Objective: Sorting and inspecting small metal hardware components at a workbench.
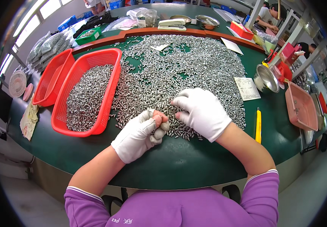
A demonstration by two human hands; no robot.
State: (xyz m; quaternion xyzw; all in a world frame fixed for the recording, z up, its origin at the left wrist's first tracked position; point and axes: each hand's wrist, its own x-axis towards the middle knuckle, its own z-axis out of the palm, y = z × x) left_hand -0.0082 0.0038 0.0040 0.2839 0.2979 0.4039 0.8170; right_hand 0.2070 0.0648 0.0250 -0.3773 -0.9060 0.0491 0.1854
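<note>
The left hand (pixel 139 134), in a white glove with bare thumb and forefinger tips, is at the near edge of the pieces (pixel 193 56); its grip is curled closed, thumb against forefinger, and whether a piece is pinched inside is hidden. The right hand (pixel 205 113), also gloved, is over the pieces just to the right and a little farther off; its grip is partly spread, with a gap between thumb and forefinger, and I cannot tell if the fingertips touch a piece. The 2 hands are near each other but apart. The pieces, small, silvery and oblong, cover much of the green counter (pixel 178 162), with more heaped in the red inner basket (pixel 110 90) on the left. Farther left is a red outer basket (pixel 46 89), with a crumpled cloth (pixel 29 121) near it. To the right of the pieces lie a printed sheet (pixel 247 89) and, nearer, a yellow cutter (pixel 258 126); beyond the sheet are a steel bowl (pixel 266 78) and a pink tray (pixel 303 108). A brown ledge (pixel 123 36) borders the far side
</note>
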